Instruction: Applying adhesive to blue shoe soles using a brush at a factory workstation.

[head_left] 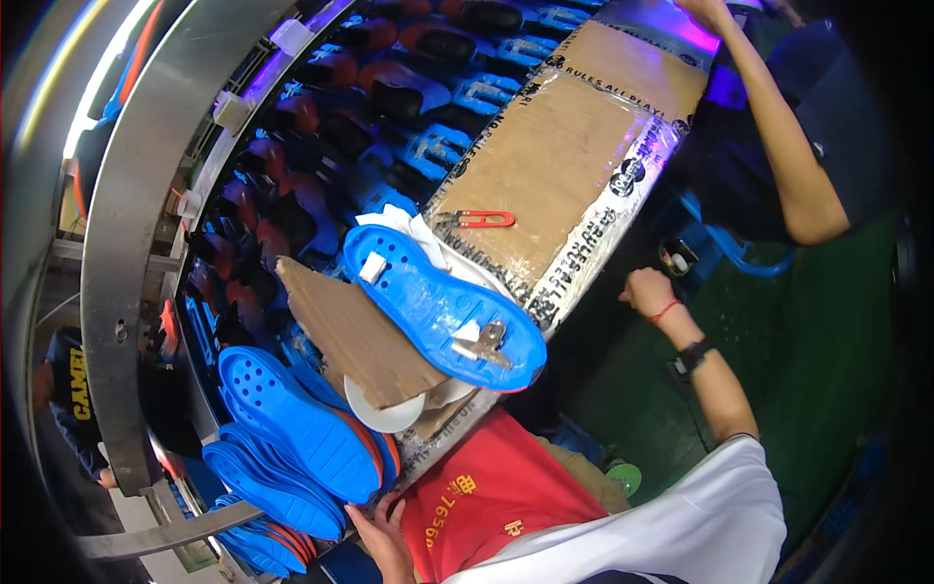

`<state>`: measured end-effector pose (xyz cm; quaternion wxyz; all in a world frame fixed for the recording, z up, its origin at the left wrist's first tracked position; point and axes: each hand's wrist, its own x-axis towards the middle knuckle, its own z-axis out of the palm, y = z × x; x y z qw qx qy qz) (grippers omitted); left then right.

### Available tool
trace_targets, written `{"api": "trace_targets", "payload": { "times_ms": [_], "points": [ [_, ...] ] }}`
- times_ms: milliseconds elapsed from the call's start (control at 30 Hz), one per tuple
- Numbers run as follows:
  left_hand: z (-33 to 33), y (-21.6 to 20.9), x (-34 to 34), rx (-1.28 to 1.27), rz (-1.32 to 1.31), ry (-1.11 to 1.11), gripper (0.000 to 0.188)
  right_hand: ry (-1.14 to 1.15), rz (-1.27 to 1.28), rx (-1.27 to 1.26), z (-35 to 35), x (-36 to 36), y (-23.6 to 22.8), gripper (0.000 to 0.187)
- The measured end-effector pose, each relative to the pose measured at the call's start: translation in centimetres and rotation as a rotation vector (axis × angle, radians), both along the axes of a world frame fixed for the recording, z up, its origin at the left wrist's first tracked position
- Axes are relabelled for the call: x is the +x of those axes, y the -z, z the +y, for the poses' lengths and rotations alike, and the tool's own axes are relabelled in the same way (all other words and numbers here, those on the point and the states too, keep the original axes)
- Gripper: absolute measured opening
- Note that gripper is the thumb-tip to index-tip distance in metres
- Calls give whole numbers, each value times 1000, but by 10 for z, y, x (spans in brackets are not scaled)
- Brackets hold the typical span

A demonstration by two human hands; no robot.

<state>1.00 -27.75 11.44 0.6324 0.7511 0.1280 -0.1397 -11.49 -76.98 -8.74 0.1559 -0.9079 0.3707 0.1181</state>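
Head view shows the person's left hand (384, 540) at the lower end of a pile of blue moulded shoe soles with orange edges (297, 438); its fingers are parted, and whether their tips touch the pile I cannot tell. Well apart, the right hand (650, 292) hangs beyond the table's right edge, its fingers curled closed, with nothing visible in them. The pile lies at the near left of the table (555, 146), which is covered in brown cardboard under printed tape. Beside it, a large blue sole with round holes and white scraps (438, 302) rests slantwise, overlapping a torn brown cardboard piece (355, 341). A white round dish (384, 420) shows partly beneath that cardboard. Small red-handled snips (486, 219) lie farther up the table.
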Motion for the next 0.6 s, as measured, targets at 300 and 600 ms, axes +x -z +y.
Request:
{"api": "trace_targets", "payload": {
  "times_ms": [300,600],
  "points": [
    [48,38,3,-15,64,-307,89,49,-289,-53,-9,47,197,14],
    [87,64,53,-15,40,-327,88,76,-384,36,8,89,164,18]
  ]
}}
